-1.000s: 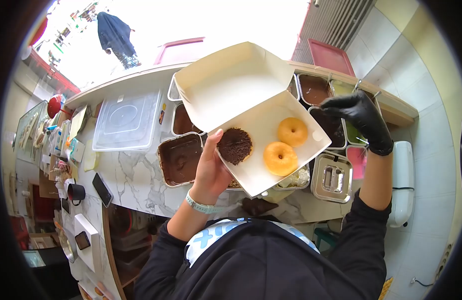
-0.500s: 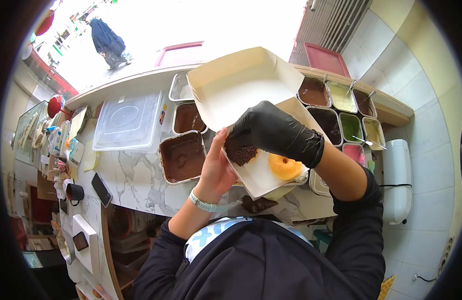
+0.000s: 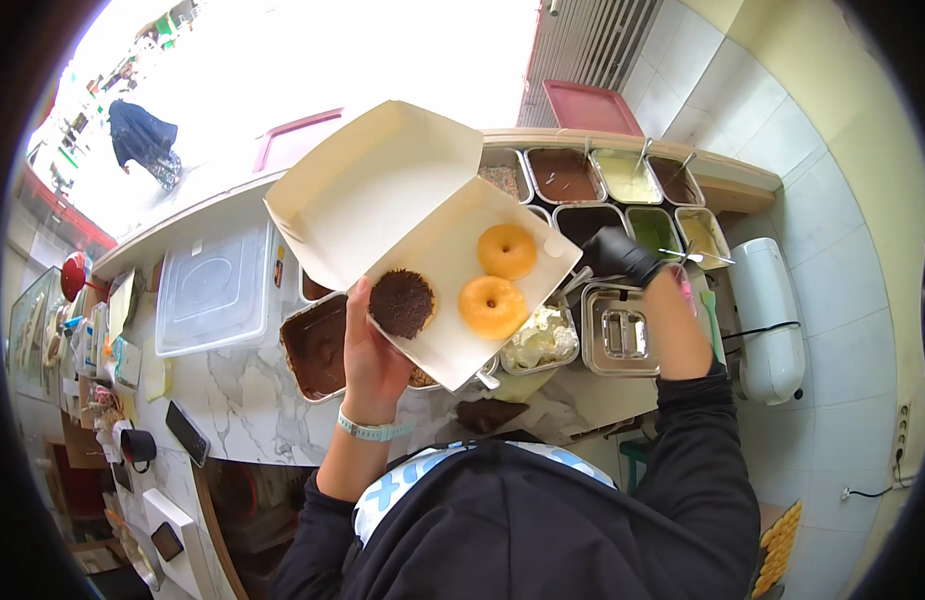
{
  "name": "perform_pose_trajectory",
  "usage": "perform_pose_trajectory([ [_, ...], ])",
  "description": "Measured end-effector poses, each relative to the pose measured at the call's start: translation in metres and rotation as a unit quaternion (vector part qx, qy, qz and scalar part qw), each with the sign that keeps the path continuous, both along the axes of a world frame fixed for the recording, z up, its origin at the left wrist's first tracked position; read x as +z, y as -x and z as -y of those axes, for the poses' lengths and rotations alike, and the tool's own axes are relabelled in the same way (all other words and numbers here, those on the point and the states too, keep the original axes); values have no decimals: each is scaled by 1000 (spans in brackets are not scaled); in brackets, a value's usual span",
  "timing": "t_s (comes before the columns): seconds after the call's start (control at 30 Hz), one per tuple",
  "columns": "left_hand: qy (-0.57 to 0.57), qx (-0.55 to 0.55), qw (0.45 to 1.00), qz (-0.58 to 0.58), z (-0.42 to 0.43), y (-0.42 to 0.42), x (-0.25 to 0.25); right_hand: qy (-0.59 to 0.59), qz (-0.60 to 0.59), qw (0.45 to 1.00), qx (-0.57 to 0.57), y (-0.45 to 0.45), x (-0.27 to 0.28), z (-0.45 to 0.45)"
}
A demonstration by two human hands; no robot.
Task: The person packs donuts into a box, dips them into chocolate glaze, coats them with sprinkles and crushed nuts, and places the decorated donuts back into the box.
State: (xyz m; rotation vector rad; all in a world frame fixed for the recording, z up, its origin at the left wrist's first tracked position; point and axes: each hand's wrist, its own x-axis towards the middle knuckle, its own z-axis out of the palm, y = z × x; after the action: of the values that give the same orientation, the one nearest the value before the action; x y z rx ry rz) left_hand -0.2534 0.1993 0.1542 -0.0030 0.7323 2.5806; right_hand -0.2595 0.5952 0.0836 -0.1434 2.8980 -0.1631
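My left hand (image 3: 375, 372) grips the lower left edge of an open white cardboard box (image 3: 452, 352), its thumb over the rim. In the box, a donut with dark chocolate sprinkles (image 3: 402, 303) lies by my thumb. Two plain glazed ring donuts, an upper one (image 3: 507, 251) and a lower one (image 3: 492, 307), lie to its right. My right hand (image 3: 622, 257), in a black glove, is over the tray of dark topping (image 3: 589, 222), right of the box. Its fingers blend into the dark tray, so their pose and anything in them are hidden.
Metal trays of brown, pale yellow and green spreads (image 3: 647, 228) line the counter's back right. A cream tray (image 3: 542, 338) and a lidded steel tray (image 3: 619, 332) stand nearer. At left are a chocolate tray (image 3: 317, 345), a clear plastic tub (image 3: 214, 290) and a phone (image 3: 187, 432).
My right hand has left the chocolate-sprinkled donut and moved right to the topping trays. The box has shifted left in view, and both glazed donuts now show fully.
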Motion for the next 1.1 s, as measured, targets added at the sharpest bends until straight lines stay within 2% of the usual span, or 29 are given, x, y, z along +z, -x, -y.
perform_pose_trajectory([
  [0.03,7,1,1000,-6,-2,0,2,-25,-48,996,-69,-8,-10,9],
  [0.1,26,7,1000,-14,-3,-2,7,-9,-122,978,-167,-16,18,21],
  [0.2,43,4,999,-7,-4,-4,7,89,-204,953,-207,-26,125,69],
  [0.27,40,-6,999,5,-5,-5,4,241,-229,943,-10,-26,157,87],
  [0.33,36,-14,999,8,-10,-5,1,374,-59,922,79,-22,155,110],
  [0.37,35,-13,999,7,-13,-8,0,288,-69,933,204,-18,153,124],
  [0.4,34,-10,999,6,-15,-9,0,300,43,934,187,-17,141,136],
  [0.43,30,-15,999,7,-15,-11,0,176,-23,939,294,-12,126,144],
  [0.5,24,-16,1000,11,-11,-13,0,29,-23,942,333,-16,126,153],
  [0.6,25,-17,999,14,-4,-15,-2,130,21,934,333,-16,134,165],
  [0.7,33,-3,999,7,-1,-18,0,173,103,950,238,-24,150,182],
  [0.8,38,9,999,8,0,-18,1,161,106,938,290,-26,149,187],
  [0.9,35,9,999,-4,1,-18,3,268,33,944,192,-29,162,181],
  [0.93,37,12,999,-5,1,-18,3,362,78,924,97,-31,171,175],
  [0.97,39,14,999,-6,2,-19,3,437,31,896,73,-28,167,166],
  [1.0,40,16,999,-8,2,-19,3,609,121,784,1,-29,167,162],
  [1.03,39,16,999,-8,2,-19,3,747,202,629,-72,-30,167,157],
  [1.1,39,14,999,-9,2,-21,4,813,230,530,-73,-31,163,148],
])
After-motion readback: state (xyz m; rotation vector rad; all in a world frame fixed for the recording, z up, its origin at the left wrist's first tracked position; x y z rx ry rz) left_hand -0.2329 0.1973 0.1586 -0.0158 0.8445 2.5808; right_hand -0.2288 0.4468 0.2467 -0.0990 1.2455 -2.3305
